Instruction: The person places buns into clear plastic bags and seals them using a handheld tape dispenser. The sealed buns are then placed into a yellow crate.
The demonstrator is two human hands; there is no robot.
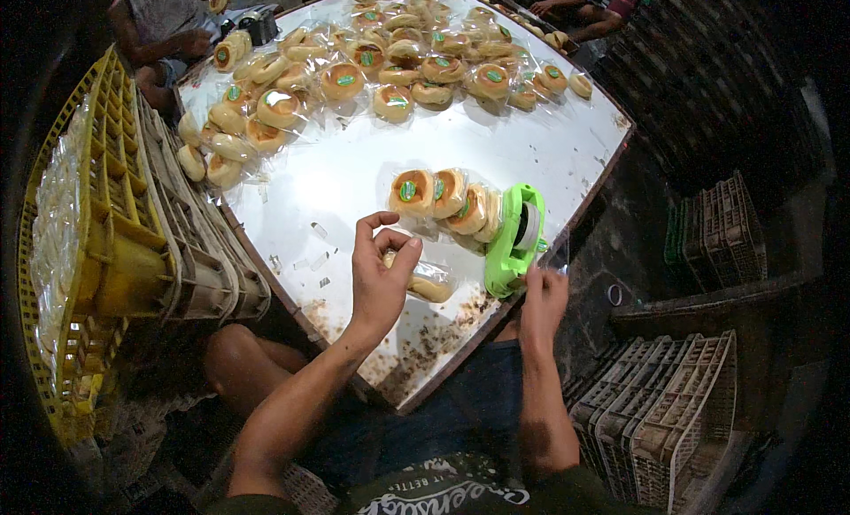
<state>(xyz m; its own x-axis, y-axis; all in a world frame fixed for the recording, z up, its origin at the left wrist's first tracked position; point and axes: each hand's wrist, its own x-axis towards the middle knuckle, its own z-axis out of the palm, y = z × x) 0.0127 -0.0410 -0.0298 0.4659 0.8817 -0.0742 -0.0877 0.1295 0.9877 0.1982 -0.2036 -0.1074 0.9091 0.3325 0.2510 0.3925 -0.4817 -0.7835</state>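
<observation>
A bun in a clear plastic bag (pixel 431 288) lies on the near part of the white table, partly hidden by my left hand (pixel 382 271). My left thumb and a finger close on the bag, while the index finger is bent and raised. At the cutting end of a bright green tape dispenser (pixel 513 240), my right hand (pixel 543 304) is closed in a pinch on what looks like clear tape, thin and hard to see. A row of bagged round buns (pixel 443 196) with green labels leans together just left of the dispenser.
Many bagged buns (pixel 390 72) are heaped across the far half of the table (pixel 336 174). Yellow and grey crates (pixel 133 240) stand at the left; more crates (pixel 660 409) are at the lower right. Other people (pixel 168 28) sit beyond the far edge.
</observation>
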